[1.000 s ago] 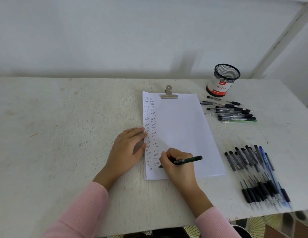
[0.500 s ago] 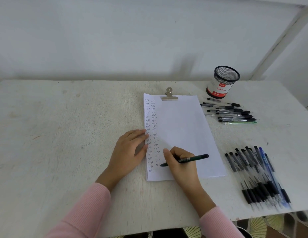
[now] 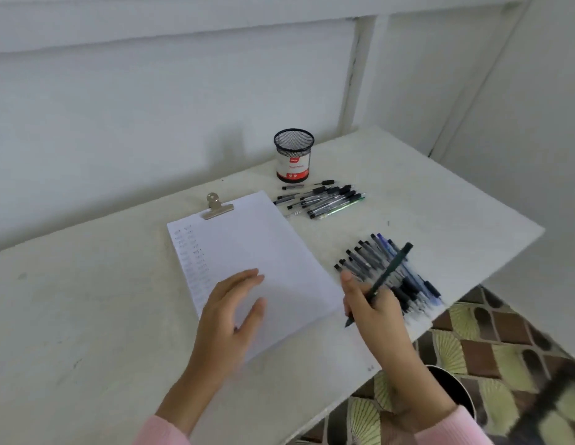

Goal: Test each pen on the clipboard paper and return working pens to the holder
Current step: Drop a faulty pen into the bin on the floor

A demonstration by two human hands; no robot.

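Pink sleeves (image 3: 164,431) frame the nearest edge of the scene. The left hand (image 3: 230,311) lies over the lower part of the paper (image 3: 263,239), fingers straight and a little apart, thumb spread. Blur keeps me from saying whether it presses the sheet or hovers just above it. The right hand (image 3: 372,313) is off the paper's right side, fingers curled tight round a dark green pen (image 3: 388,273), its tip pointing down and back toward the person and touching nothing.

Just beyond that hand a fanned pile of pens (image 3: 360,260) lies near the edge of the table (image 3: 87,316). Two columns of small test marks run down the paper's left margin, and the rest of the sheet is blank. Farther back, past the metal clip (image 3: 215,207), a second cluster of pens (image 3: 324,200) lies just in front of the mesh holder (image 3: 294,155).

No pen pokes above the holder's rim, so I judge that testing is well under way but the returning is not yet done. Which pile is tested, I cannot tell.
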